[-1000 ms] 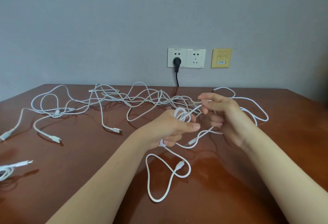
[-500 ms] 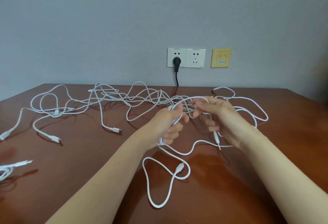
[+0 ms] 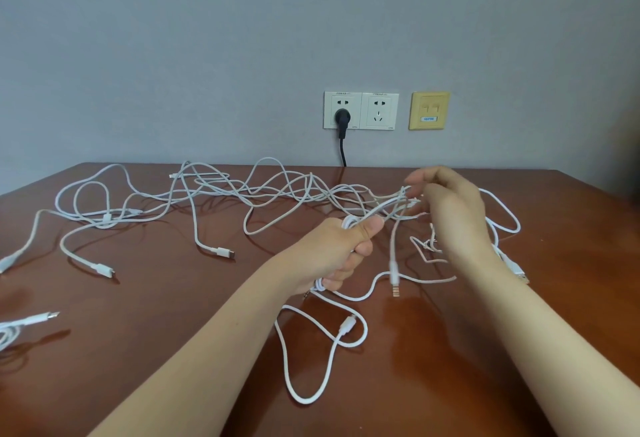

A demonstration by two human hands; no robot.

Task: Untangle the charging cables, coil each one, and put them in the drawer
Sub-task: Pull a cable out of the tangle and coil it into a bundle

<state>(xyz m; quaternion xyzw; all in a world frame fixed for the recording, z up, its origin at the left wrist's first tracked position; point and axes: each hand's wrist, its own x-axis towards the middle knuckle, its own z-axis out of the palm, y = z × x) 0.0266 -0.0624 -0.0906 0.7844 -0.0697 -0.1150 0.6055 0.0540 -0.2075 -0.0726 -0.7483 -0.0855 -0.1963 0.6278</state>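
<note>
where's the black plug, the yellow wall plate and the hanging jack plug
black plug [image 3: 342,118], head view, its round body in the socket
yellow wall plate [image 3: 429,110], head view, middle of its face
jack plug [image 3: 394,272], head view, its white sleeve above the tip

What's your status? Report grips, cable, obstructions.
Left grip clamped round coiled white charging cable. Right grip pinching a taut strand off it, blurred. Tangle of white cables knotted across brown wooden table; drawer unseen.

A plain indoor room, likely home or office: polished wooden tabletop [image 3: 519,350] against a grey wall [image 3: 207,38] with power sockets [image 3: 379,111].
</note>
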